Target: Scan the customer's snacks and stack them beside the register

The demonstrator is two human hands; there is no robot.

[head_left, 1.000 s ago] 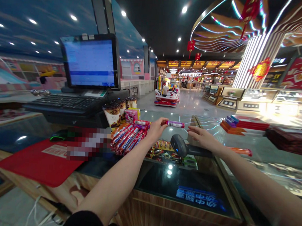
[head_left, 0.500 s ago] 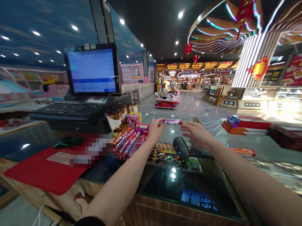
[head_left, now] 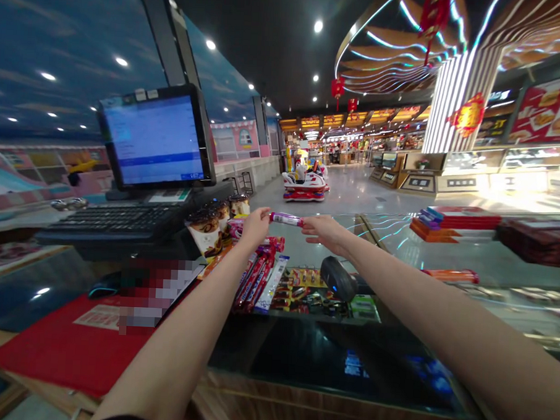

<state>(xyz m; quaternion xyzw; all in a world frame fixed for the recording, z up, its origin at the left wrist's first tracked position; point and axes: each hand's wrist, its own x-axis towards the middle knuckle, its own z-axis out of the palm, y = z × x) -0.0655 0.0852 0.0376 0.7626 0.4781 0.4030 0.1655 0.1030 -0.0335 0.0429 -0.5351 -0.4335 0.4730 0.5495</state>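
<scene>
A purple-wrapped candy roll (head_left: 286, 219) is held level above the glass counter, its barcode label facing me. My left hand (head_left: 257, 227) pinches its left end. At the other end, my right hand (head_left: 324, 232) has thumb and forefinger closed on the tip, the other fingers loosely stretched. Beneath my left forearm lies a pile of red candy rolls (head_left: 253, 280), partly hidden, with a white-and-blue packet (head_left: 273, 284) along its right side. A black barcode scanner (head_left: 338, 278) rests on the counter below my right wrist.
A monitor (head_left: 154, 136) and keyboard (head_left: 110, 218) stand at the left, a red mat (head_left: 46, 348) in front. Lidded cups (head_left: 205, 230) are behind the candy. To the right lie an orange roll (head_left: 453, 276), stacked boxes (head_left: 465, 217) and dark packages (head_left: 538, 240).
Both hands and the purple candy roll have shifted left relative to the scanner. My right fingers have come onto the roll's end. The white-and-blue packet has come into sight, and the view has turned slightly.
</scene>
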